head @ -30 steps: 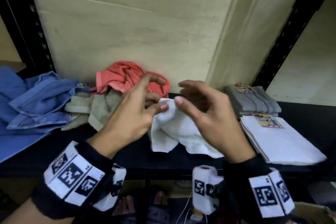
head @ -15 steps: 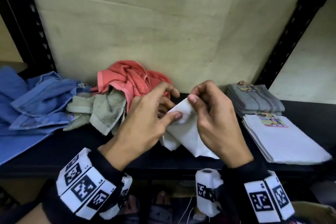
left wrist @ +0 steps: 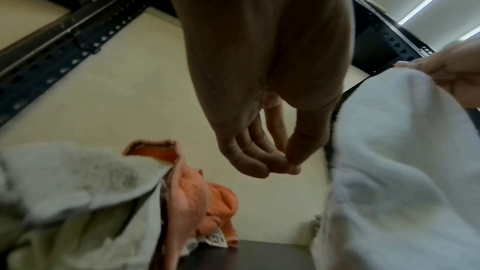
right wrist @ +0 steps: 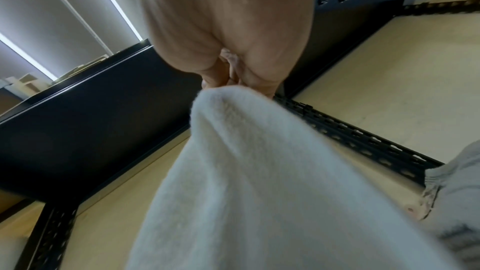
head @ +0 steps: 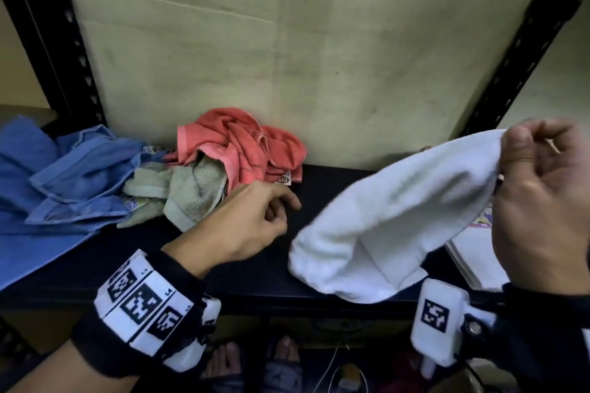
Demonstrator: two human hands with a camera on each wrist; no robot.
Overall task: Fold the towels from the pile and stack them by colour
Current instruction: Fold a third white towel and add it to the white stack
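Right hand point(head: 542, 201) swung rightward pinching white towel point(head: 383, 220), slanting down-left, left hand point(head: 249, 220) released, loosely curled

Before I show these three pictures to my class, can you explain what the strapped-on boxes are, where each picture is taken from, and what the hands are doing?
No machine here: a person wears cameras, one on the head and one on each wrist, in bands with printed markers. The head view looks down at a black shelf. On it lie a coral towel, a grey-green towel and blue cloth. The right hand pinches a white towel and lifts it. The left hand holds nothing, fingers loosely curled. Each wrist view looks along its own hand from below.
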